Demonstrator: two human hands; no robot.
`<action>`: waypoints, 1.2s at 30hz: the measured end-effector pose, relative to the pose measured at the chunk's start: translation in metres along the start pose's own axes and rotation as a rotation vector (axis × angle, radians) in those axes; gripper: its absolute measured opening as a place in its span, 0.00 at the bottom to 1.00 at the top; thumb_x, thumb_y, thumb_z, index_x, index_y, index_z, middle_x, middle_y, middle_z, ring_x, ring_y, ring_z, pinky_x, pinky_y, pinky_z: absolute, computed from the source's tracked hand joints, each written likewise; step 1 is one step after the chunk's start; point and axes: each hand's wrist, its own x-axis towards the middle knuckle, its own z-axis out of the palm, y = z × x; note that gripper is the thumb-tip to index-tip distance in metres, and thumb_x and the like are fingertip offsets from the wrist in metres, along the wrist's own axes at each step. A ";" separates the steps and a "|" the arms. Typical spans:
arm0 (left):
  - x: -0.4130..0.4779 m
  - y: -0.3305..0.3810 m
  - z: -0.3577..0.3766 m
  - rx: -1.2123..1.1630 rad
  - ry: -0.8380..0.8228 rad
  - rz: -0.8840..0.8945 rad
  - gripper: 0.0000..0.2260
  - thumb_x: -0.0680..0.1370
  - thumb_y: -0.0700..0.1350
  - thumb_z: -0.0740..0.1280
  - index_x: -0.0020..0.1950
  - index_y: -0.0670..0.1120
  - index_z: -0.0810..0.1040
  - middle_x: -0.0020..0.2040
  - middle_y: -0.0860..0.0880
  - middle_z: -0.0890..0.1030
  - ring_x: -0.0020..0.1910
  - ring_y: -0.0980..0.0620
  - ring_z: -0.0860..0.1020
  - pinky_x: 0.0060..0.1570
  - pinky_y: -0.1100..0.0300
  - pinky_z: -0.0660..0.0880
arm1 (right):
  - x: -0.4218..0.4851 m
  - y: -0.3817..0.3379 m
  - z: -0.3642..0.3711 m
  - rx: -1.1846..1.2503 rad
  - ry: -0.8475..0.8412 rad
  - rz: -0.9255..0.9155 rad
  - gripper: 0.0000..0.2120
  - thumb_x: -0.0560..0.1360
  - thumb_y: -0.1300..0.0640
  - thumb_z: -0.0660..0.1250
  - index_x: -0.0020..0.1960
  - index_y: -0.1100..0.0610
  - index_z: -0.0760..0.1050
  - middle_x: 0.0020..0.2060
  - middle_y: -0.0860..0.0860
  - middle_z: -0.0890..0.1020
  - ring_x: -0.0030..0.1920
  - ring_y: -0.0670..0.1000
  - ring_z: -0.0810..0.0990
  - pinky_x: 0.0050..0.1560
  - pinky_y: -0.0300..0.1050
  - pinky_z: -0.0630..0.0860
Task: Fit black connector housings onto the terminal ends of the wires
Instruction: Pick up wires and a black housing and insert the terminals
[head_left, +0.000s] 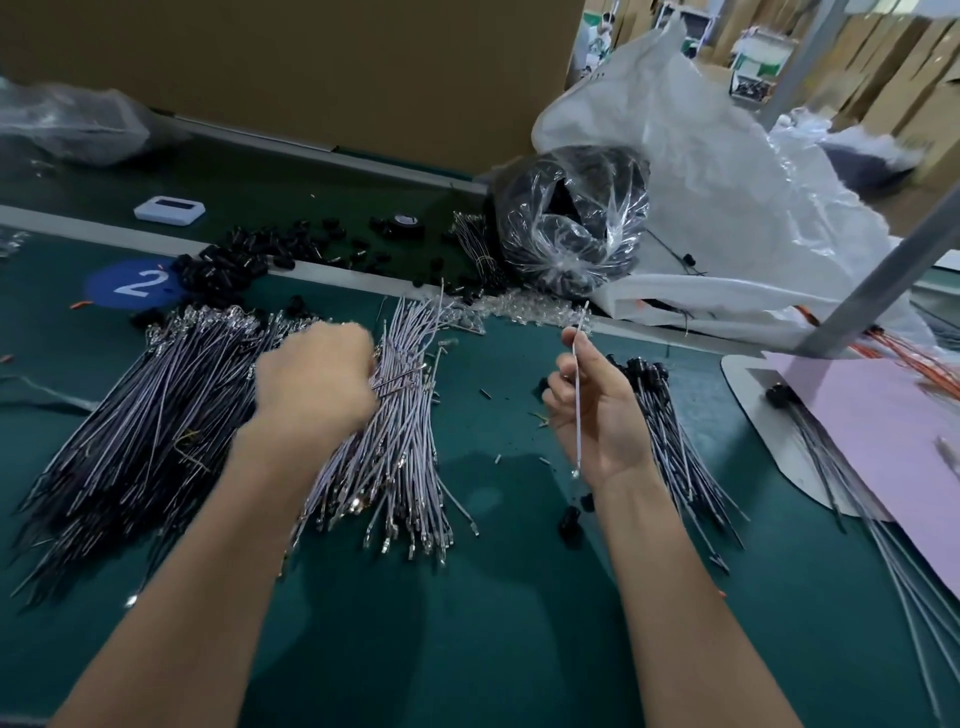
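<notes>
A big pile of pale wires with metal terminal ends (405, 447) lies on the green mat. My left hand (317, 379) is blurred, fingers curled, down on the pile's middle; what it holds is hidden. My right hand (592, 410) pinches a single pale wire (577, 395) upright, its terminal tip above the fingers. Loose black connector housings (228, 265) are scattered at the back of the mat. A few more housings (571, 514) lie under my right wrist. Wires fitted with black housings (670, 436) are stacked to the right of my right hand.
A clear bag of black parts (571, 218) and a large white plastic sack (727, 218) stand behind. A pink sheet (872, 441) with more wires lies at the right. A blue disc marked 2 (132, 283) and a small white device (169, 209) are at the back left.
</notes>
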 end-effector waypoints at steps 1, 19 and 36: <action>-0.002 -0.007 -0.002 0.027 -0.025 -0.024 0.08 0.74 0.37 0.70 0.49 0.49 0.82 0.46 0.48 0.82 0.45 0.46 0.80 0.42 0.55 0.74 | 0.000 0.000 0.000 -0.006 0.004 0.001 0.07 0.73 0.56 0.65 0.48 0.58 0.76 0.28 0.48 0.76 0.22 0.43 0.70 0.25 0.33 0.67; 0.001 0.001 -0.022 -0.610 0.027 0.143 0.07 0.73 0.45 0.75 0.36 0.54 0.82 0.33 0.55 0.83 0.36 0.56 0.81 0.40 0.59 0.79 | -0.005 0.015 0.014 -0.356 0.003 -0.129 0.04 0.73 0.57 0.71 0.42 0.55 0.84 0.32 0.51 0.82 0.30 0.44 0.74 0.30 0.34 0.70; 0.024 0.045 0.025 -1.978 -0.630 0.161 0.09 0.76 0.37 0.64 0.48 0.41 0.84 0.39 0.45 0.85 0.35 0.55 0.83 0.32 0.66 0.79 | -0.009 0.020 0.017 -1.049 0.167 -0.731 0.04 0.78 0.62 0.68 0.46 0.59 0.82 0.35 0.47 0.81 0.34 0.48 0.80 0.36 0.43 0.77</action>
